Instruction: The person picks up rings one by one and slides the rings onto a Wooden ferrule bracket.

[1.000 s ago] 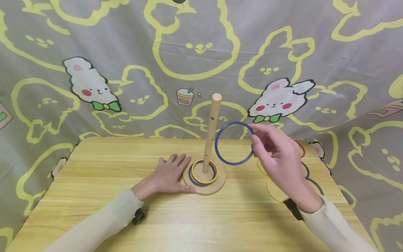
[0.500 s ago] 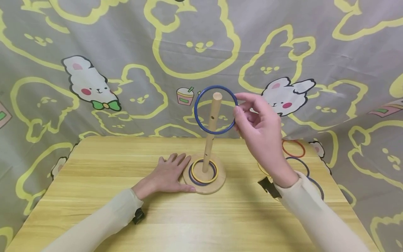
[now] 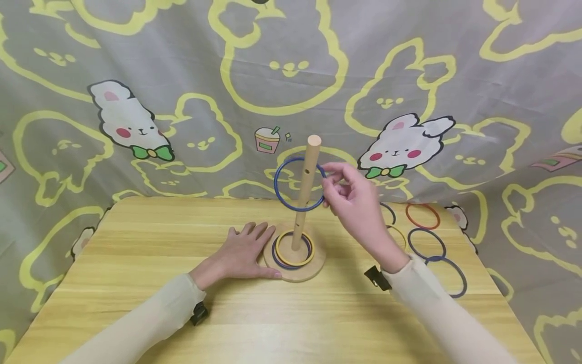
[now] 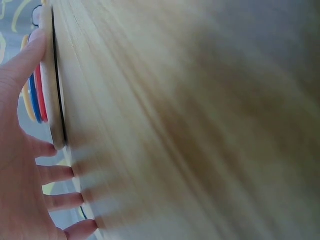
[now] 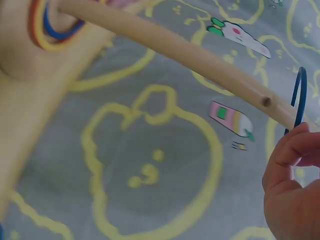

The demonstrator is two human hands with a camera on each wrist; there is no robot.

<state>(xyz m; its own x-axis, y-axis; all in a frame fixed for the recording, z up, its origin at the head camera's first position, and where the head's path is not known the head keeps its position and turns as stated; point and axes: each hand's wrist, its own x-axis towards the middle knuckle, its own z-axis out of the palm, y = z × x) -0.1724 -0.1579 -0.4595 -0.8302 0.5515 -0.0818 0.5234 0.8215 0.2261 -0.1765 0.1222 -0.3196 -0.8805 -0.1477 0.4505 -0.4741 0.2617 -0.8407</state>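
My right hand (image 3: 356, 205) pinches a blue ring (image 3: 278, 194) at its right side, thumb against fingers. The ring is around the upper part of a wooden peg (image 3: 302, 215), tilted, its near side in front of the peg and its far side behind. In the right wrist view, the blue ring (image 5: 302, 92) stands near the peg's end. My left hand (image 3: 243, 253) lies spread on the table, thumb and fingertips against the round wooden base (image 3: 318, 260). Around the peg's foot lie a yellow ring (image 3: 310, 259) and a blue one; the left wrist view also shows a red ring (image 4: 40, 95) below them.
Right of the stand, more rings lie on the table (image 3: 150, 237): an orange-red ring (image 3: 439, 222), a yellow ring (image 3: 403, 240) and several blue ones, partly behind my right arm. A patterned cloth (image 3: 191, 65) hangs behind the table.
My right hand has carried the blue ring left and up to the peg's top, then lowered it onto the upper part of the peg. My left hand has stayed at the base.
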